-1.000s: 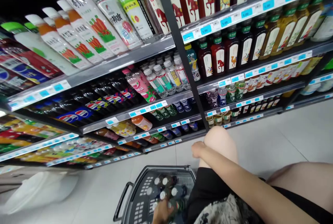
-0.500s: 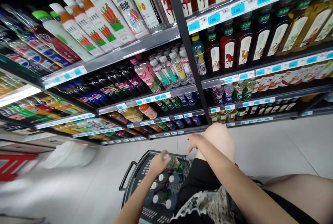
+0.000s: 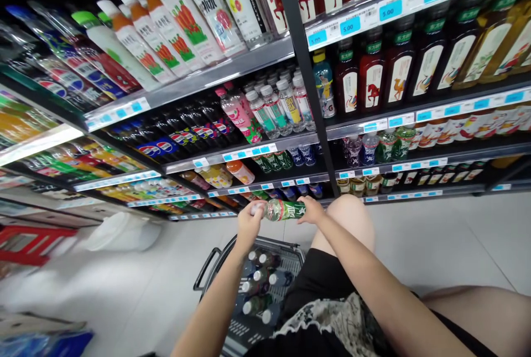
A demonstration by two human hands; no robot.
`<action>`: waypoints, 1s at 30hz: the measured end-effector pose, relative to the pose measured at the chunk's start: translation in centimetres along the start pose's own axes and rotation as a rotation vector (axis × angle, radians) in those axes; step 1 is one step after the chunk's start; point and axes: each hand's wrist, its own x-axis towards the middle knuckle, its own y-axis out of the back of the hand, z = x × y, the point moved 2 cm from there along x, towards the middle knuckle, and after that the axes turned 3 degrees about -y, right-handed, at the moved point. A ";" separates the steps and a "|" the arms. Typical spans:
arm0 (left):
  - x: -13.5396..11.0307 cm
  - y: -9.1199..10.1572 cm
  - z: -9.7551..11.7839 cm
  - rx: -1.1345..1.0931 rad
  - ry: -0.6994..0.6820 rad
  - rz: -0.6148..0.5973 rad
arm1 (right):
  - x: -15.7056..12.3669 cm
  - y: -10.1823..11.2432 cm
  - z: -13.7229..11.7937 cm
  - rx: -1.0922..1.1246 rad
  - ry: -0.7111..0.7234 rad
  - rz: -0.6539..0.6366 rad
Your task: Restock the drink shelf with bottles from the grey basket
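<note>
Here we hold one green-labelled bottle (image 3: 283,210) sideways above the basket (image 3: 207,268), our left hand (image 3: 249,223) wrapped around its capped end at nine o'clock, our right hand (image 3: 312,210) pinching its base at three o'clock. Beyond it, at twelve o'clock, stand the drink shelves (image 3: 232,77), their dark upright post (image 3: 309,86) rising just past our raised knee (image 3: 350,221). At six o'clock the basket carries about seven white-capped bottles (image 3: 259,290). At nine o'clock sits a red stool (image 3: 25,243).
</note>
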 end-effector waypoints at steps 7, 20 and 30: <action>1.0 -3.2 -1.5 -0.083 0.132 0.305 | -0.2 0.6 -0.3 -0.091 -0.107 0.197; 0.8 -3.9 -1.9 0.003 0.168 0.185 | -0.2 1.1 0.6 -0.117 -0.213 0.199; 0.1 -3.5 -1.4 0.183 0.224 0.103 | 0.0 0.7 0.8 -0.131 -0.251 0.194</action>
